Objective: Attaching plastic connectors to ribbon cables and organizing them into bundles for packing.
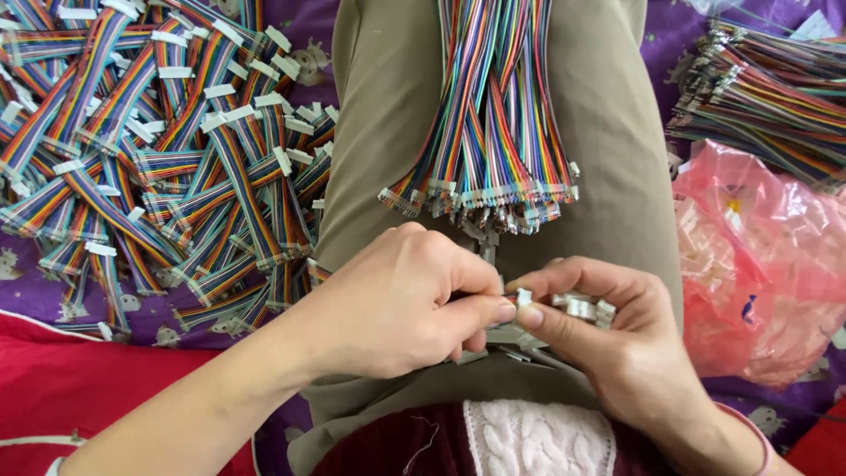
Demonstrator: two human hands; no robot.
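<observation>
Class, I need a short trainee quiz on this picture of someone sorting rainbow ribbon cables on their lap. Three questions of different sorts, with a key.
1. True or false: the left hand and right hand meet over small white connector housings.
2. Where does the bundle of ribbon cables lie?
A. on the person's lap
B. inside the pink plastic bag
C. on a shelf
3. Fill in: the heap of finished cables rests on a ______ cloth.

Key: 1 true; 2 A; 3 purple.
</observation>
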